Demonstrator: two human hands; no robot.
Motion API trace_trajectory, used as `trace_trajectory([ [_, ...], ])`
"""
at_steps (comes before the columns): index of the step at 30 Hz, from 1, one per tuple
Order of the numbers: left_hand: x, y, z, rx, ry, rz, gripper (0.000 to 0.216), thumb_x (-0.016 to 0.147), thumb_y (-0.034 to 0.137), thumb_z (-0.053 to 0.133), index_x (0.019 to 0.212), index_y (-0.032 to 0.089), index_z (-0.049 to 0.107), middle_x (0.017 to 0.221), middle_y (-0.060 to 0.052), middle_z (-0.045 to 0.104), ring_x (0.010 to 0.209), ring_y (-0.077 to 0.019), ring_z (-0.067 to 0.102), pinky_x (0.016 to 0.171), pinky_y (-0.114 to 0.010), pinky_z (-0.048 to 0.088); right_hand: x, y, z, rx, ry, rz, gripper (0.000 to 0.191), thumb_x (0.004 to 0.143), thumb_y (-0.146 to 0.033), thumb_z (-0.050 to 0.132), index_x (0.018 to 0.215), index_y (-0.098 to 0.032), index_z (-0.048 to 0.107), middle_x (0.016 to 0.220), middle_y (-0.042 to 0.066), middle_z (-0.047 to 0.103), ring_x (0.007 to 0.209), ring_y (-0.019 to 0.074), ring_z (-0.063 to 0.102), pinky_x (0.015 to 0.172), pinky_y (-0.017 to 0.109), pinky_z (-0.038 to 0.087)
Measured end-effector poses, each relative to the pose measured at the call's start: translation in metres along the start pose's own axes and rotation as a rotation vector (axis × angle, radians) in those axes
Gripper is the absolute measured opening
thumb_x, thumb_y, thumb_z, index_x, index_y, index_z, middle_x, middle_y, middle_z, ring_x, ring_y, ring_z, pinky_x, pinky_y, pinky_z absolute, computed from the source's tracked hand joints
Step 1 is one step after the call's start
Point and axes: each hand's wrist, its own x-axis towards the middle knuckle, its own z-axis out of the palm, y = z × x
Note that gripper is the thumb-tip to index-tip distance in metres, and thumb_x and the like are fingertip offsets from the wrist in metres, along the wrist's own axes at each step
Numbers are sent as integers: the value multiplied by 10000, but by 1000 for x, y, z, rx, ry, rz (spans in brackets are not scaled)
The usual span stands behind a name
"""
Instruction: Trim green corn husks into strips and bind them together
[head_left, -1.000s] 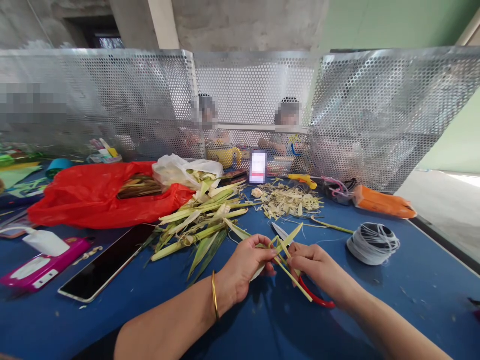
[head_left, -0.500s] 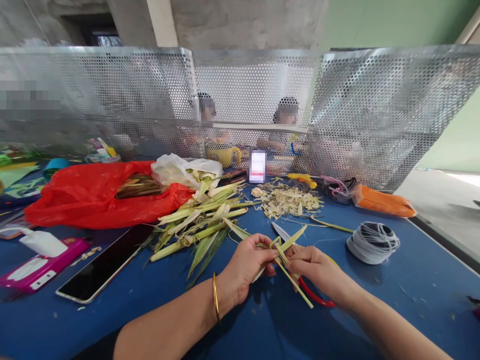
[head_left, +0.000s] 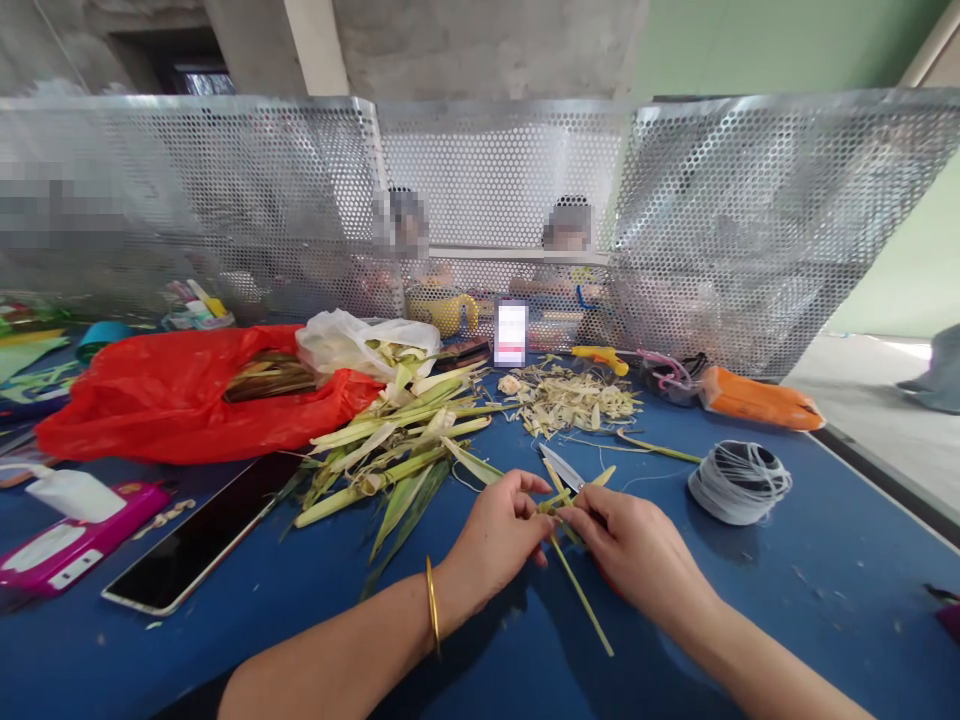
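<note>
Over the near middle of the table, my left hand (head_left: 499, 535) is closed in a pinch on a folded green-yellow leaf strip (head_left: 581, 590), whose narrow end hangs down toward me. My right hand (head_left: 641, 545) meets it at the fingertips, also pinching the strip; the exact crossing is partly covered by fingers. Beyond my right fingers shows the blade of a pair of scissors (head_left: 561, 466). Their handles are hidden by the right hand, so I cannot tell whether it holds them. A pile of long leaves (head_left: 405, 440) lies ahead of my left hand.
Leaf scraps (head_left: 574, 395) are heaped beyond the hands. A string spool (head_left: 739, 483) and an orange packet (head_left: 761, 398) lie right. To the left are a dark phone (head_left: 202, 535), a magenta power strip (head_left: 82, 540) and a red plastic bag (head_left: 150, 400). A perforated metal screen (head_left: 502, 170) stands behind.
My right hand has turned over, hiding the scissors' red handle, and its fingertips have come closer to my left. The strip's hanging end points more steeply down. The view has shifted slightly.
</note>
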Motion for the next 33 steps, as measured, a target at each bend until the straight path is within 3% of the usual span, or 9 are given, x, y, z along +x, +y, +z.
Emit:
trace_trajectory([
  [3, -2, 2, 1, 4, -113, -42, 146, 684, 111, 525, 788, 127, 627, 603, 46, 542, 439, -61, 493, 490, -194, 403, 0, 0, 0, 5, 37, 12, 272, 893, -371, 474, 668, -224, 520, 579, -23, 575, 537, 140, 464, 513, 248, 243],
  [8, -4, 1, 1, 111, -240, 11, 184, 651, 103, 499, 731, 127, 663, 580, 38, 545, 479, -78, 522, 526, -198, 394, 3, 4, 0, 175, 26, 51, 239, 828, -415, 555, 700, -217, 511, 580, -38, 576, 535, 127, 472, 506, 230, 289],
  [14, -5, -6, 0, 249, -330, 9, 106, 687, 188, 531, 675, 140, 625, 554, 25, 545, 479, -102, 515, 488, -208, 366, 8, 13, -1, 355, -115, -4, 252, 797, -335, 540, 594, -196, 485, 546, -49, 474, 530, 102, 418, 484, 216, 290],
  [17, -8, -5, 0, 306, -377, 1, 112, 685, 194, 535, 677, 149, 637, 551, 26, 558, 488, -101, 519, 484, -197, 353, 10, 14, 2, 534, -121, 30, 296, 787, -356, 550, 569, -203, 420, 488, -73, 419, 456, 82, 395, 449, 207, 303],
  [21, -11, -2, -2, 258, -475, 7, 111, 663, 170, 532, 646, 159, 641, 554, 30, 576, 514, -106, 542, 532, -201, 387, 13, 12, 6, 889, -28, 196, 359, 787, -503, 563, 622, -203, 455, 470, -68, 506, 384, 82, 474, 403, 201, 350],
  [25, -12, 2, -3, 220, -461, -31, 99, 645, 156, 549, 625, 152, 646, 531, 28, 575, 504, -100, 518, 514, -198, 353, 13, 8, 10, 1084, -5, 243, 398, 726, -554, 646, 672, -189, 495, 528, -44, 589, 414, 93, 550, 412, 201, 413],
  [27, -12, 4, -2, 183, -449, -59, 93, 658, 226, 616, 641, 145, 658, 533, 23, 582, 500, -99, 508, 518, -203, 355, 12, 6, 11, 1133, 20, 236, 414, 697, -559, 681, 698, -184, 504, 564, -39, 615, 428, 96, 573, 408, 195, 418],
  [30, -12, 5, 0, 143, -399, -95, 245, 646, 380, 691, 610, 143, 638, 523, 20, 579, 486, -103, 511, 517, -212, 373, 10, 0, 9, 1182, 44, 210, 422, 682, -550, 712, 716, -179, 514, 595, -28, 640, 462, 100, 604, 435, 192, 443],
  [33, -13, 3, 3, 178, -323, -116, 275, 661, 393, 669, 559, 147, 599, 489, 24, 559, 442, -93, 487, 464, -205, 337, 7, -5, 7, 1207, 81, 173, 416, 681, -536, 729, 714, -175, 525, 619, -12, 660, 499, 109, 625, 480, 205, 477],
])
